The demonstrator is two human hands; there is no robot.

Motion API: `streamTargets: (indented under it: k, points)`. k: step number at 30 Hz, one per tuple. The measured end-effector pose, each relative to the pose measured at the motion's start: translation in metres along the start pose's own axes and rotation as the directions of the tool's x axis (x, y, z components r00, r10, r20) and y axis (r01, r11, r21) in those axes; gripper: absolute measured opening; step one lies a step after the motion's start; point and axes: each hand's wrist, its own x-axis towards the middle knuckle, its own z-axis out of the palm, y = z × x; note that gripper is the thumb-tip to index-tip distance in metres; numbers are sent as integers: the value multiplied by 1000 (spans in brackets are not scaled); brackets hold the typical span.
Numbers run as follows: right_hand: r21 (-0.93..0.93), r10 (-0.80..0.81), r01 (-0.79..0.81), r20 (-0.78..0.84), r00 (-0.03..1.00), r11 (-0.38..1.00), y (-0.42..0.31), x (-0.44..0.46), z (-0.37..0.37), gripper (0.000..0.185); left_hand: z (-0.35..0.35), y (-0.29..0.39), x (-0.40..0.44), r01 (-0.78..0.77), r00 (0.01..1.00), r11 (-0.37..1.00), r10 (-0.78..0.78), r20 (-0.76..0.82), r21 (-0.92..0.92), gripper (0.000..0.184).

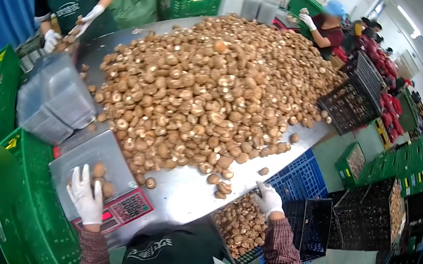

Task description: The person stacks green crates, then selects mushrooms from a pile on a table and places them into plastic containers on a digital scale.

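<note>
The left hand (86, 195), its fingers spread, touches mushrooms (104, 180) in the tray on the red scale (125, 208). The right hand (269, 200) is at the rim of the mushroom-filled crate (243, 225); whether its fingers pinch anything, I cannot tell.

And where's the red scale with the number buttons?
In the head view, the digital scale is at the lower left on the metal table, beside the green crate, its keypad just right of your left hand.
</note>
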Motion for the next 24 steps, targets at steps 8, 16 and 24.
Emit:
streamTargets:
  k: [8, 16, 24]
  points:
    - [391, 323, -173, -360, 875, 904, 19, 86, 25, 86, -36, 36, -1, 41, 989, 999, -39, -144, 10, 67]
    - [618, 471, -47, -546, 692, 785, 14, 119, 60, 51, -51, 76, -3, -107, 984, 966, 69, -161, -237, 60]
    - [523, 418, -214, -310, 854, 825, 30, 135, 10, 54, -38, 98, -5, -257, 966, 916, 232, -115, -310, 52]
